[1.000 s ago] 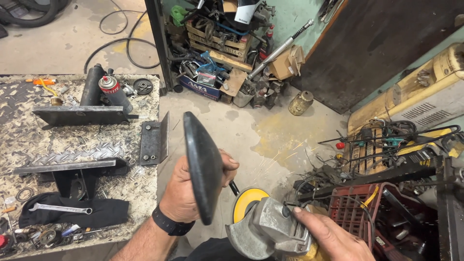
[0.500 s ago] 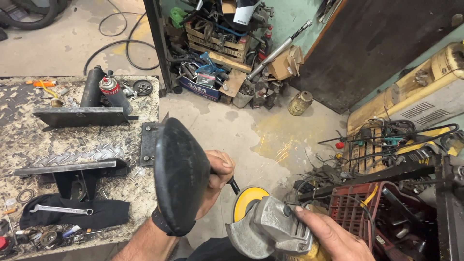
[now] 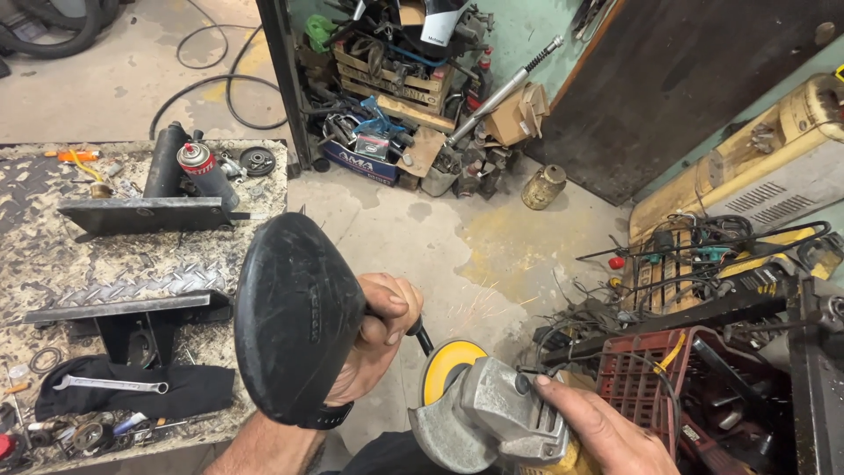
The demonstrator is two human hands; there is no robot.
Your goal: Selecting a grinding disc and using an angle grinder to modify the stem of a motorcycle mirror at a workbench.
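The right hand is gripping the grey body of an angle grinder at the bottom edge of the view, fingers wrapped over its gear housing, with the yellow disc facing up and toward the workpiece. The left hand is clenching the stem of a black oval pad, probably a pedal or seat-like part, though its far side is hidden. Over the last second this pad is turning: first seen edge-on as a thin blade shape, it is now presenting its broad scuffed face to the camera and covering the wrist and its dark wristband. The rotation is bringing the stem end, beside the thumb, close to the disc, so the work appears to be shifting from inspection to presenting a surface to the tool; contact between disc and part is not visible.

To the left, the checker-plate bench is carrying steel brackets, a spanner on a black cloth, and a spray can. Farther off, a red crate of cables is standing at right, and a wooden crate of scrap parts is sitting against the green wall.
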